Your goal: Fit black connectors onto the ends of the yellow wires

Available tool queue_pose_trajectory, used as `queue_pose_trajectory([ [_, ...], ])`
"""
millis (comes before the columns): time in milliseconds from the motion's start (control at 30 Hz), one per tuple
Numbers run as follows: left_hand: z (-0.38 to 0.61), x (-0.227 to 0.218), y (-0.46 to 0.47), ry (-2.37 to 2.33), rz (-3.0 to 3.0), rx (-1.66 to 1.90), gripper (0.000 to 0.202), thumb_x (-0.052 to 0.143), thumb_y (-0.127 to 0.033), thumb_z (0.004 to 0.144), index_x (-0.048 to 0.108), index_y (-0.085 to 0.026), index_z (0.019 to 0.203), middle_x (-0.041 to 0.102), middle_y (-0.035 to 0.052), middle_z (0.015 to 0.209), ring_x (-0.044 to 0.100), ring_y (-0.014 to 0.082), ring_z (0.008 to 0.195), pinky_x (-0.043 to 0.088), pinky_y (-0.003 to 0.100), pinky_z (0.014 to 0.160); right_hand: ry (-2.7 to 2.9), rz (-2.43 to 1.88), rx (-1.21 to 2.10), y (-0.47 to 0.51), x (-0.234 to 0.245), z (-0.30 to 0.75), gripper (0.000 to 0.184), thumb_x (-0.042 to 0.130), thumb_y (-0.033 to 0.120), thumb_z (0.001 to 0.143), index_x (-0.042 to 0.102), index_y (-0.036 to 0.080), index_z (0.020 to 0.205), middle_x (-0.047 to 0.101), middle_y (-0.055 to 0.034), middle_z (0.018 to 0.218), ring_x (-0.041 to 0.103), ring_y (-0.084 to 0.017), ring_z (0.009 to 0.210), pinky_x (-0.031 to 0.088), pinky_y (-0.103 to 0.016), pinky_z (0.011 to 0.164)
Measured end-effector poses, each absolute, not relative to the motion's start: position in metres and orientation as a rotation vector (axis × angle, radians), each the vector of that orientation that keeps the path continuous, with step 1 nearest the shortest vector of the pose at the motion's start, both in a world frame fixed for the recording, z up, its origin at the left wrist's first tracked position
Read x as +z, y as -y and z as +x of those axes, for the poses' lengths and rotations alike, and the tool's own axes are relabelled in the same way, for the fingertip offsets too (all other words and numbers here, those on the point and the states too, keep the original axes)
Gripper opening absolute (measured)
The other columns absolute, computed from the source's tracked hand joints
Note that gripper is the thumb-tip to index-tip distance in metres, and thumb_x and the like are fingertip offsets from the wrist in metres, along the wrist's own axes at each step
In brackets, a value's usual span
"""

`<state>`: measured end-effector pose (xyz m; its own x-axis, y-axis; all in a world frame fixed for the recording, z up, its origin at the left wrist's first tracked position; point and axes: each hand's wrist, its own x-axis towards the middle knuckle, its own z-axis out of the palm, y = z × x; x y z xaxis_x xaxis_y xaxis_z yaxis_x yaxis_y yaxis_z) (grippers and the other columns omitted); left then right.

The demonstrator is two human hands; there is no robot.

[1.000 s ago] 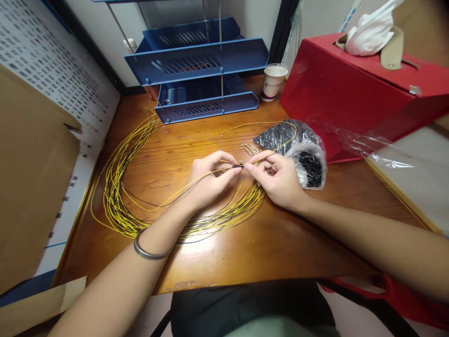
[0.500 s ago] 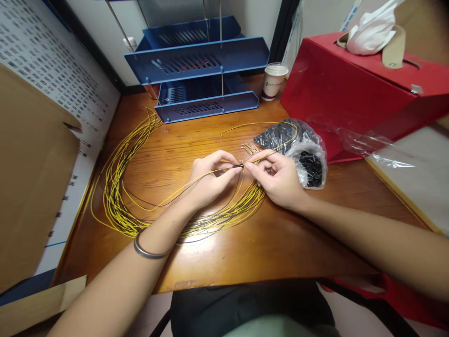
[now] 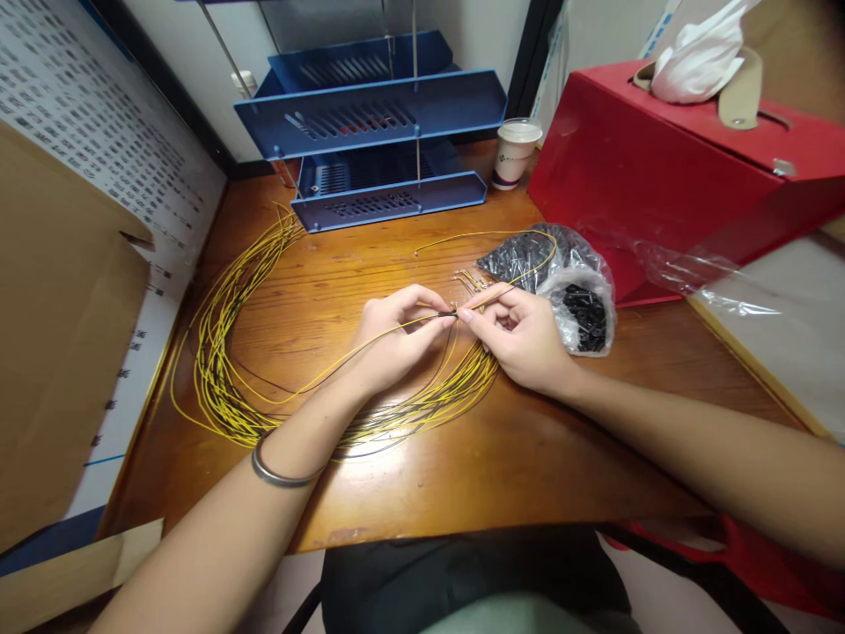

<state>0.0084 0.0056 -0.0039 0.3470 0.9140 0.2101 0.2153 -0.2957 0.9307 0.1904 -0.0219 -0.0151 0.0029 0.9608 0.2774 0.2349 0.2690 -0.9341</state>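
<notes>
Presently, in the head view, we find both hands raised over the worktop [image 3: 475, 493], fingertips nearly meeting. Left hand [image 3: 396, 333]: grip clamped, thumb and forefinger together on a small black piece [image 3: 447, 313]; a yellow strand and a dark one trail from there toward the left forearm. Right hand [image 3: 528, 339]: grip pinched on a yellow wire [image 3: 554, 246] just beside the black piece; we trace this wire rightward, looping over the plastic bag [image 3: 511, 255] and back to a loose tip left of it. The bag, behind the right hand, holds many small black parts. We record a coil of yellow and dark wires [image 3: 221, 392] curving from the blue tray rack [image 3: 370, 110], under the left forearm, to the right hand. Farther back: a paper cup [image 3: 517, 157] between rack and red box [image 3: 647, 176].
</notes>
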Motion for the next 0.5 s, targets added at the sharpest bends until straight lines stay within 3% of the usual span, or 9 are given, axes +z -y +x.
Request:
queue_pose_trajectory([
  [233,0.0082,-0.005,-0.006,-1.014,1.73,1.011,0.018,0.077,-0.032,0.082,0.069,-0.017,0.089,0.077,0.0059,0.089,0.074,0.0167,0.076,0.057,0.023,0.065,1.431,-1.184,0.864,0.0239,-0.014,0.1914,0.022,0.073,0.038,0.085,0.064,0.019,0.085,0.046,0.0074,0.049,0.038,-0.008,0.042,0.027,-0.024,0.043],
  [500,0.0075,-0.0041,-0.0055,-0.999,1.724,0.983,0.018,0.077,-0.032,0.082,0.069,-0.016,0.088,0.076,0.0058,0.085,0.073,0.0166,0.074,0.055,0.023,0.063,1.452,-1.185,0.887,0.0224,-0.014,0.1908,0.02,0.075,0.033,0.083,0.066,0.016,0.083,0.046,0.0073,0.049,0.036,-0.007,0.043,0.025,-0.023,0.042],
])
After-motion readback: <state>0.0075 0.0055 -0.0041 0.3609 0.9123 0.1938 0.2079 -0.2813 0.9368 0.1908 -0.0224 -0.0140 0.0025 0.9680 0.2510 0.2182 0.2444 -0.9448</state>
